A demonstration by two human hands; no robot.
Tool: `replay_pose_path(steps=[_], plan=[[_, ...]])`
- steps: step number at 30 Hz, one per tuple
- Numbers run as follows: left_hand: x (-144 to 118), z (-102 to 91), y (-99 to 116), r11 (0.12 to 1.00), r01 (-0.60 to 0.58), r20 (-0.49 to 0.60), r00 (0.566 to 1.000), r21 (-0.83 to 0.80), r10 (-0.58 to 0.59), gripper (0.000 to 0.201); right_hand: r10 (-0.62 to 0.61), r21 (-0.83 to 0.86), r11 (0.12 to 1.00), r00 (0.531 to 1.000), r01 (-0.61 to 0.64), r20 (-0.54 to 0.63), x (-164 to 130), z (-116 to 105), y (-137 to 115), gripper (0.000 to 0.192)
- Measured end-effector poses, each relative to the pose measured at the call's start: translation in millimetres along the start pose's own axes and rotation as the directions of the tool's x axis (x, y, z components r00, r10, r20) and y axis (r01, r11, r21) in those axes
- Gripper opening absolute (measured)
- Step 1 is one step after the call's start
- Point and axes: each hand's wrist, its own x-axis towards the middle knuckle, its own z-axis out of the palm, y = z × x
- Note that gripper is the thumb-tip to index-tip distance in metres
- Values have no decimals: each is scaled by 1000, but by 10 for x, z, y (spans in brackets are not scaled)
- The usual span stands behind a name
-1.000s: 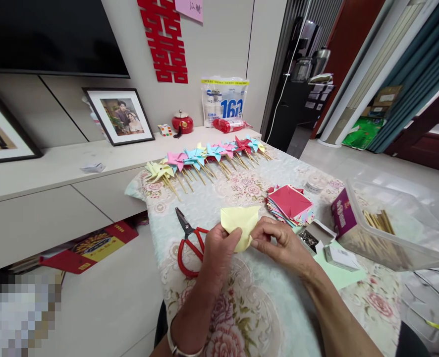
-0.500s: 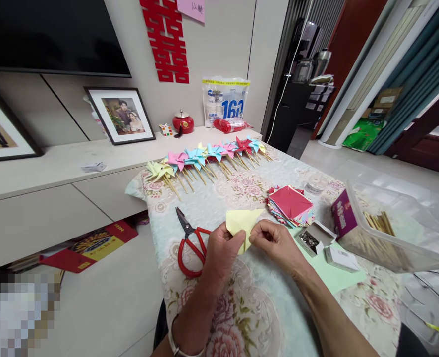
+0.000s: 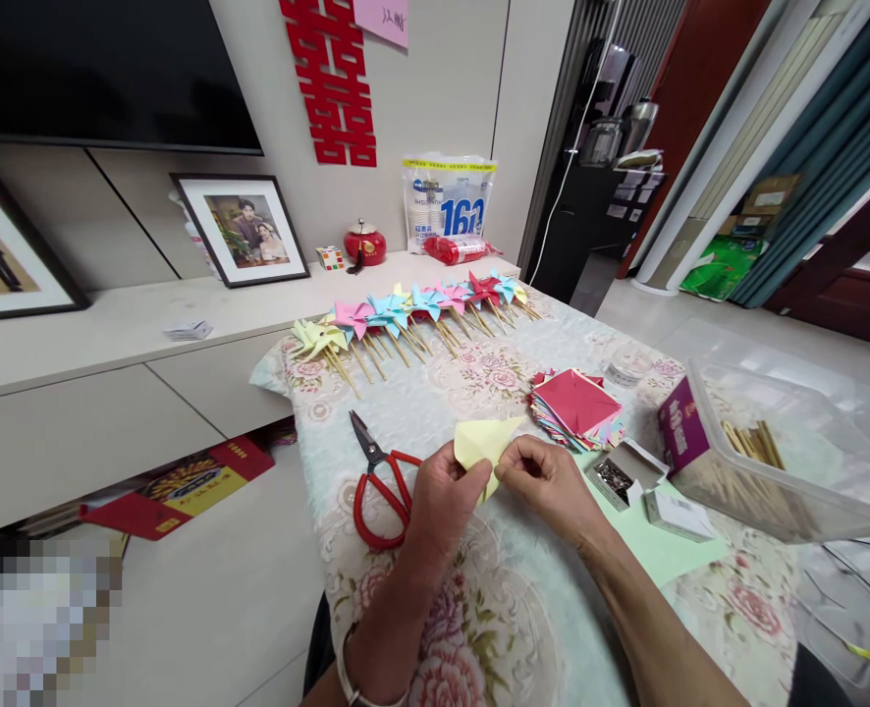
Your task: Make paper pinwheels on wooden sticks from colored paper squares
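A pale yellow sheet of paper (image 3: 483,440), partly folded, is held above the flowered tablecloth between both hands. My left hand (image 3: 446,496) grips its left side, thumb across the front. At its lower right edge my right hand (image 3: 545,481) pinches the paper with thumb and fingers; whether a small pin is in that pinch is hidden. Red-handled scissors (image 3: 383,481) lie partly spread just left of my left hand. To the right are a stack of coloured paper squares (image 3: 576,401) and a small white box of metal pins (image 3: 616,479).
Several paper pinwheels (image 3: 391,312) on sticks lie in a row along the table's far edge. A clear plastic tub (image 3: 774,491) of sticks stands at right. A small closed white box (image 3: 678,516) rests on green paper (image 3: 656,545). Behind is a white cabinet (image 3: 126,363).
Both hands still grip the yellow paper. Its upper left part has tilted and curled slightly, and my left hand has shifted a little to the right.
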Motion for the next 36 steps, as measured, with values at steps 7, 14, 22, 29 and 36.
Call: replay_pose_path(steps=[7, 14, 22, 29, 36], plan=[[-11, 7, 15, 999, 4, -11, 1000, 50, -3, 26, -8, 4, 1000, 1000, 8, -1, 2, -2, -1, 18], [0, -33, -18, 990, -5, -6, 1000, 143, 6, 21, -11, 33, 999, 1000, 11, 2, -5, 13, -14, 19], [-27, -22, 72, 993, 95, 24, 995, 72, -97, 23, -26, 284, 955, 980, 82, -196, 7, -201, 63, 23], [-68, -27, 254, 968, 178, 221, 951, 175, -215, 24, -30, 511, 856, 995, 73, -91, 35, -327, 121, 54], [65, -129, 441, 860, 92, 308, 910, 502, -276, 19, 0, 409, 908, 976, -90, 216, -23, -252, 37, 68]])
